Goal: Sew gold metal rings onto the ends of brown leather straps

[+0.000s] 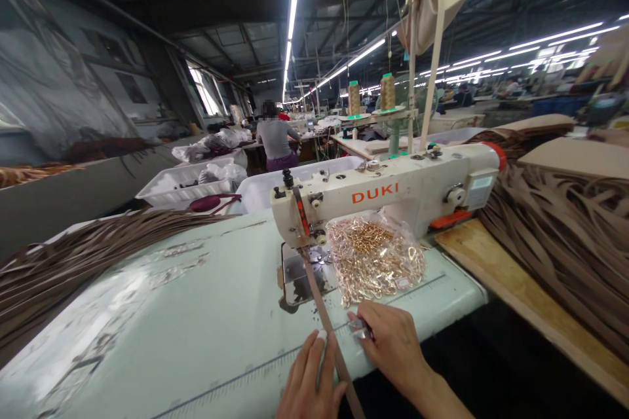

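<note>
A long narrow brown strap (325, 314) runs from under the sewing machine's presser area down across the pale green table to the front edge. My left hand (312, 376) lies with fingers stretched out along the strap's left side, a white covering on one fingertip. To the right of the strap, my right hand (393, 340) is closed around a small shiny metal tool (361, 328); its exact kind is unclear. Just beyond that hand, a clear plastic bag of gold-coloured metal clasps (376, 258) rests against the sewing machine (339, 193).
Bundles of brown straps lie at the left (73, 255) and in a heap at the right (555, 236), beside a wooden board (521, 288). Thread cones (388, 93) stand behind the machine. White bins (191, 183) and a person (278, 137) are farther back.
</note>
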`<action>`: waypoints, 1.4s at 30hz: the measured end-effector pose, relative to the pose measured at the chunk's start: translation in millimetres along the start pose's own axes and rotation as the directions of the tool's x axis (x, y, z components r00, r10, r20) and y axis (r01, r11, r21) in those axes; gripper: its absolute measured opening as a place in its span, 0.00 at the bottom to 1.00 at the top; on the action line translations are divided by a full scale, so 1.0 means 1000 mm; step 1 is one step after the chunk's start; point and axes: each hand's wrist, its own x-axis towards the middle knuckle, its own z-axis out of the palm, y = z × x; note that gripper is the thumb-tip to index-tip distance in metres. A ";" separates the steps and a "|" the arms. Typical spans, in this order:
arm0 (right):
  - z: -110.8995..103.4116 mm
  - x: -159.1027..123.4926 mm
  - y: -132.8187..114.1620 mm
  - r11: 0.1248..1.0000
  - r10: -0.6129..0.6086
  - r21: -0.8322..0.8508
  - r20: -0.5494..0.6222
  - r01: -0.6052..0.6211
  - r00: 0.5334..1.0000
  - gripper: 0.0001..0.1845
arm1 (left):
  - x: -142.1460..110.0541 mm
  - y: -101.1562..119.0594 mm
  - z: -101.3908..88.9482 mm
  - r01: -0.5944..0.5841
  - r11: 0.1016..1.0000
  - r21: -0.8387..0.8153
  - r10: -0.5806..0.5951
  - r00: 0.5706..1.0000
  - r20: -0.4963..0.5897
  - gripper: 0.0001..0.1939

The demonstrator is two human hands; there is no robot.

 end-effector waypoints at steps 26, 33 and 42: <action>0.000 0.002 0.001 0.999 0.006 0.032 0.032 -0.007 0.999 0.15 | 0.012 -0.018 -0.020 0.038 0.962 -0.269 0.010 0.984 0.177 0.20; -0.002 0.001 0.002 0.999 0.008 0.030 0.057 -0.009 0.998 0.16 | 0.029 -0.034 -0.030 0.140 0.875 -0.464 -0.001 0.958 0.286 0.24; 0.000 0.001 0.004 0.997 -0.029 0.068 0.048 0.026 0.998 0.14 | 0.055 -0.062 -0.017 0.171 0.773 -0.610 0.043 0.946 0.320 0.14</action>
